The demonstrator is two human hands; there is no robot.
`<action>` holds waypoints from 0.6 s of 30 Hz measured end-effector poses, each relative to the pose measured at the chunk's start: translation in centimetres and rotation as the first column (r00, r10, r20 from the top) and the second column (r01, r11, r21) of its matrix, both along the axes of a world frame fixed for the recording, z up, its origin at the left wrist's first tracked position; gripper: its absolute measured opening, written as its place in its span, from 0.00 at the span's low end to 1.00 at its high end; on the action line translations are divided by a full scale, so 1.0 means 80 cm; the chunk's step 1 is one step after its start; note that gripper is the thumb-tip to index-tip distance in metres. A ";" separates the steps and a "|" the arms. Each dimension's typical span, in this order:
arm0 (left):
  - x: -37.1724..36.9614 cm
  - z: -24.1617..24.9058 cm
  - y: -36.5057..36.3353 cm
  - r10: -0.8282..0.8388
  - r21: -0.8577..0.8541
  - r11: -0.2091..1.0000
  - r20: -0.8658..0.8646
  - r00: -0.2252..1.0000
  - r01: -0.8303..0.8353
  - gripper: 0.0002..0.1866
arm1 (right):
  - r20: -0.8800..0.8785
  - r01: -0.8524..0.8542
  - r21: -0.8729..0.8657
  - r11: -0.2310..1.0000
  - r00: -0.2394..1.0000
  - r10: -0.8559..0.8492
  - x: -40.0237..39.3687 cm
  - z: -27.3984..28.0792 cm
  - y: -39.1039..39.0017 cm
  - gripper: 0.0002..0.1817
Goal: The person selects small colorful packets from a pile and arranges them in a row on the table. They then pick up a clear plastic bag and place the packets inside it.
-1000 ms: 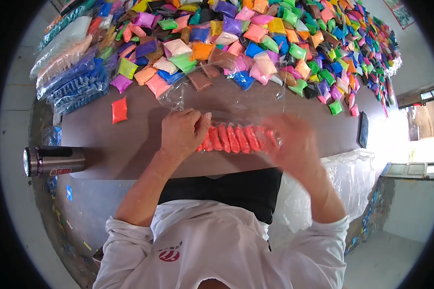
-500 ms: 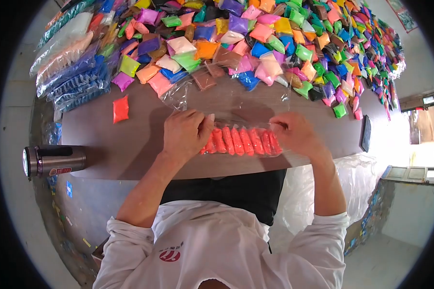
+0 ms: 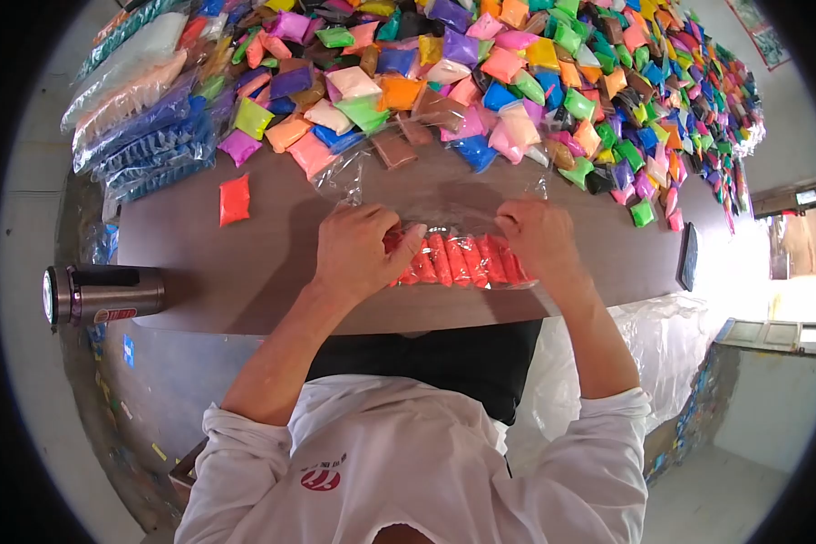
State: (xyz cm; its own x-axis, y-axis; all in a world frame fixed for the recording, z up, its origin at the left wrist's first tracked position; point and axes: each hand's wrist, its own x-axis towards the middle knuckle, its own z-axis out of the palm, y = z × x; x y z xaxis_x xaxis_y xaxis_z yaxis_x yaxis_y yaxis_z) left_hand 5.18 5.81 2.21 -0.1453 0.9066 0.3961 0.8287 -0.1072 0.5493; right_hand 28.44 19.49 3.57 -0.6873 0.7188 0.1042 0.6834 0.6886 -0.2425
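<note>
A clear plastic bag with a row of several red packets (image 3: pixel 460 260) lies on the brown table near its front edge. At the bag's left end, my left hand (image 3: pixel 361 247) is closed on the plastic, its thumb over the leftmost packets. My right hand (image 3: pixel 542 238) pinches the bag's upper right corner with curled fingers. The bag's transparent film extends beyond the packets toward the pile. A single red packet (image 3: pixel 235 199) lies apart, to the left of my left hand.
A large heap of colourful packets (image 3: pixel 508 91) covers the back of the table (image 3: pixel 199 263). Filled bags (image 3: pixel 145 136) are stacked at the back left. A steel flask (image 3: pixel 109 295) stands at the left edge, a dark phone-like object (image 3: pixel 688 257) at the right.
My right hand has moved slightly left and up along the bag, its fingers now curled at the upper edge. My left hand's thumb has shifted right over the packets.
</note>
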 end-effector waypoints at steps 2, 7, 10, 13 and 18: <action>0.002 0.002 0.000 0.014 -0.017 1.000 0.001 1.000 -0.014 0.19 | -0.006 0.078 -0.182 0.980 0.997 -0.080 0.004 0.023 0.001 0.07; 0.003 0.002 0.001 0.030 -0.040 0.999 -0.011 0.999 -0.030 0.18 | -0.265 -0.074 -0.215 0.974 0.964 0.015 -0.018 0.050 -0.051 0.19; 0.003 0.002 0.001 0.040 -0.034 0.999 -0.037 0.998 -0.041 0.18 | -0.227 -0.220 -0.073 0.973 0.954 0.199 -0.030 0.031 -0.070 0.27; 0.001 -0.003 0.002 0.030 -0.007 1.000 -0.051 0.998 -0.030 0.18 | -0.186 -0.251 -0.052 0.967 0.953 0.238 -0.031 0.013 -0.067 0.32; -0.003 0.000 0.005 -0.014 0.003 1.000 -0.047 0.999 0.015 0.16 | -0.150 -0.245 -0.074 0.967 0.961 0.232 -0.033 0.014 -0.064 0.30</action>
State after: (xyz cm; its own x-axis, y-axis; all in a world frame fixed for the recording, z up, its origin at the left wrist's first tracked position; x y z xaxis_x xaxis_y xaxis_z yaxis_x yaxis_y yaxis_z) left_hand 4.96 6.22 2.22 -0.1131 0.9070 0.4057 0.8521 -0.1214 0.5090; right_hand 25.82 14.40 4.68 -0.8235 0.5465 0.1522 0.4571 0.7981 -0.3926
